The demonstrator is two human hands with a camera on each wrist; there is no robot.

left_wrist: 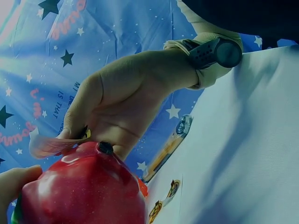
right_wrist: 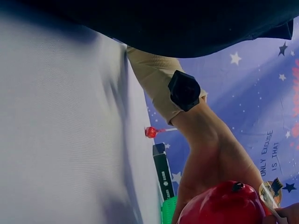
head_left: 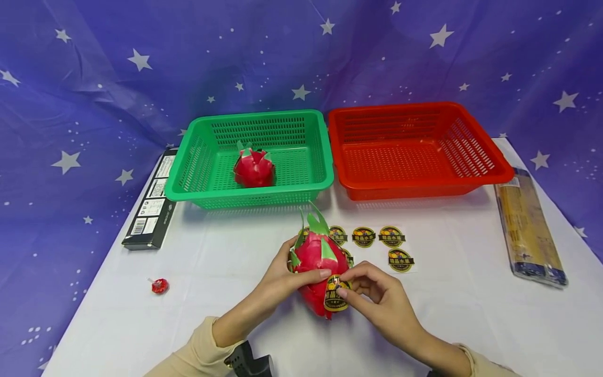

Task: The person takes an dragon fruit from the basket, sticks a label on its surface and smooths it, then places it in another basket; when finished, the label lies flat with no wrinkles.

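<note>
A red dragon fruit (head_left: 313, 259) with green leafy tips is gripped by my left hand (head_left: 275, 283), the thumb lying across its upper side. My right hand (head_left: 386, 301) pinches a black-and-gold round sticker (head_left: 335, 301) between thumb and forefinger, right at the fruit's near side. In the left wrist view the sticker's pale edge (left_wrist: 44, 145) stands up from the red skin, partly peeled away. The fruit's dark stem end (right_wrist: 238, 186) faces the right wrist camera. Behind the fruit lies a sheet with several more such stickers (head_left: 364, 236), some hidden by the fruit.
A green basket (head_left: 249, 196) at the back holds another dragon fruit (head_left: 255, 168). Beside it stands a red basket (head_left: 426, 183). A black box (head_left: 151, 209) lies at the left, a red lollipop (head_left: 160, 286) nearer, and a long wrapped brown package (head_left: 532, 230) at the right.
</note>
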